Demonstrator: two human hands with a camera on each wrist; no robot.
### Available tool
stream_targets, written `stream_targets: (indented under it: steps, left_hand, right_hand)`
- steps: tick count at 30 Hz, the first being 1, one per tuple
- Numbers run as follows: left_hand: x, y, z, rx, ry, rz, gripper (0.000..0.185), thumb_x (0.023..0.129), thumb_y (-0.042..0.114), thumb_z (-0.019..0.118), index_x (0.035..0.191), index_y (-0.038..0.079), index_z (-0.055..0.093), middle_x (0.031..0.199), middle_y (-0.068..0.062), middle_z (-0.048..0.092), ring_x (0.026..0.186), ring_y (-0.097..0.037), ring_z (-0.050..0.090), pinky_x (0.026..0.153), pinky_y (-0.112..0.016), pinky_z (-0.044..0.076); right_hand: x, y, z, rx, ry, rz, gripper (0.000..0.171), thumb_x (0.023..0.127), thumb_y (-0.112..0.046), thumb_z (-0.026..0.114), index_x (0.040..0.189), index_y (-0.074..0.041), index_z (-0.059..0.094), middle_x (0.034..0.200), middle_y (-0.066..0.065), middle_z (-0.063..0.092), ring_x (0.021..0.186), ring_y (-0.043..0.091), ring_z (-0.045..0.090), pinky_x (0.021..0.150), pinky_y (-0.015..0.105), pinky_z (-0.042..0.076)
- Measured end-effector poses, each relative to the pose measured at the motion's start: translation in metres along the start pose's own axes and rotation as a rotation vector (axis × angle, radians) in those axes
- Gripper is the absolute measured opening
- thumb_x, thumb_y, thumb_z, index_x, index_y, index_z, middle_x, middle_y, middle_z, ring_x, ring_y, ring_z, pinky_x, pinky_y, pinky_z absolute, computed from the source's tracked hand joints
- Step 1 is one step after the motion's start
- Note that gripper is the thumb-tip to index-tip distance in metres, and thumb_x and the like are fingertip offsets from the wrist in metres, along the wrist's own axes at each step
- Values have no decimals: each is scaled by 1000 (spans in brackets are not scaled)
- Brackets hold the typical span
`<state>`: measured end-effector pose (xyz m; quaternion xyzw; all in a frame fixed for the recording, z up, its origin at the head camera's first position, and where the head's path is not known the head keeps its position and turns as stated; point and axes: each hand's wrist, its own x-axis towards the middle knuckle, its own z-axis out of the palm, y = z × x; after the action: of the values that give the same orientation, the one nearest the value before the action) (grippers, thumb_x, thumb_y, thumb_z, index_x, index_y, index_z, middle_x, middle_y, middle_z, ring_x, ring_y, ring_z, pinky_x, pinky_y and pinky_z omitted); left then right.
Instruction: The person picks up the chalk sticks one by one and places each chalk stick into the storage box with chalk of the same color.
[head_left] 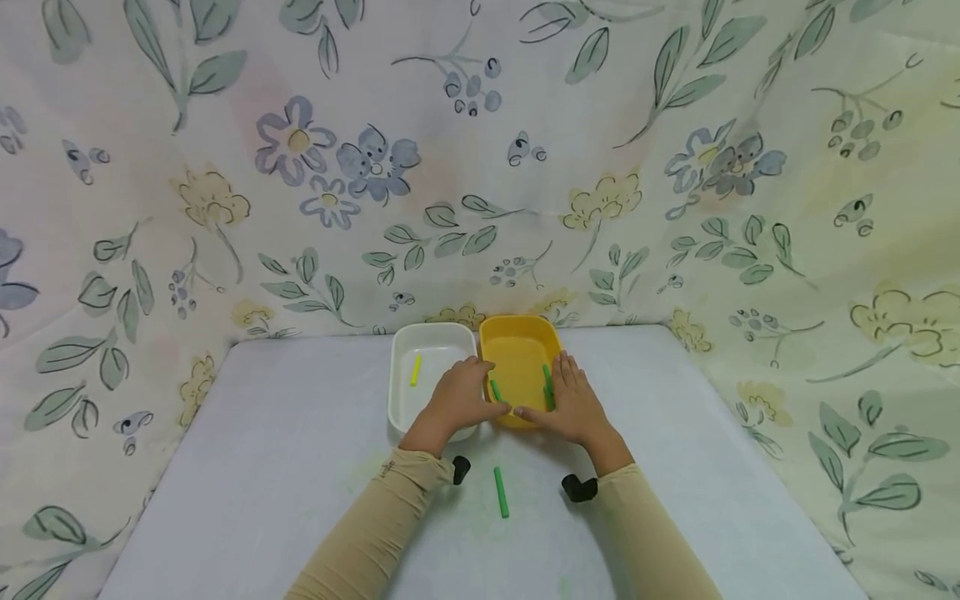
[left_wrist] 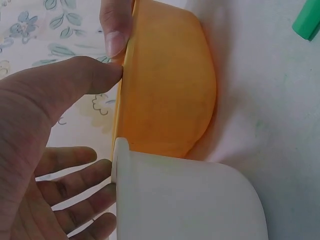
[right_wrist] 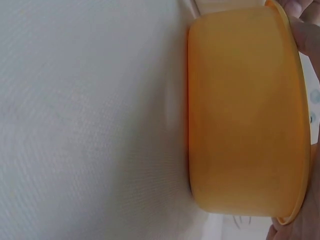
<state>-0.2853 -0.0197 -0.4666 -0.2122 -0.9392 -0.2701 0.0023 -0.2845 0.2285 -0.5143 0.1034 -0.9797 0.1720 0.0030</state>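
My left hand (head_left: 459,397) lies across the white tray's right side, its thumb tip at the front rim of the orange tray (head_left: 521,332). In the left wrist view, its other fingers extend along the rim of the white tray (left_wrist: 195,195). The right hand (head_left: 576,406) rests along the orange tray's right rim, fingers extended and thumb at the front rim near the left thumb. Inside the orange tray lie a green chalk-like stick (head_left: 495,390) on the left and green pieces (head_left: 547,377) beside the right hand. A yellow stick (head_left: 416,370) lies in the white tray.
Another green stick (head_left: 501,492) lies on the white-covered table (head_left: 300,467) between the forearms, with faint green smudges around. The trays stand side by side near the back edge, before a floral cloth (head_left: 420,233). Black pieces (head_left: 579,488) stick out at both wrists.
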Motion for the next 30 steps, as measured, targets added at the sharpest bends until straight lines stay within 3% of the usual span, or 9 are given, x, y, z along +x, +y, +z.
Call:
stream_targets:
  steps: [12, 21, 30]
  left_hand:
    - [-7, 1, 0, 10, 18, -1, 73, 89, 48, 81, 145, 6, 62, 133, -12, 68, 117, -29, 63, 107, -47, 53]
    - [-27, 7, -5, -18, 61, 74, 63, 91, 44, 80, 141, 8, 66, 124, -9, 70, 108, -24, 61, 97, -43, 54]
    - [-54, 18, -2, -76, 32, 99, 55, 93, 42, 78, 139, 12, 69, 133, -6, 70, 121, -23, 62, 103, -43, 55]
  right_hand:
    - [0, -5, -4, 0, -29, 18, 139, 82, -94, 52, 168, 3, 1, 178, 20, -3, 167, 37, 2, 134, 55, 10]
    - [1, -4, -6, -16, -25, 6, 139, 83, -92, 53, 167, 6, 3, 178, 23, -1, 167, 39, 2, 134, 55, 10]
    - [-1, -4, -6, 2, -27, 16, 139, 83, -91, 56, 167, 5, 2, 178, 23, -1, 167, 40, 2, 134, 56, 10]
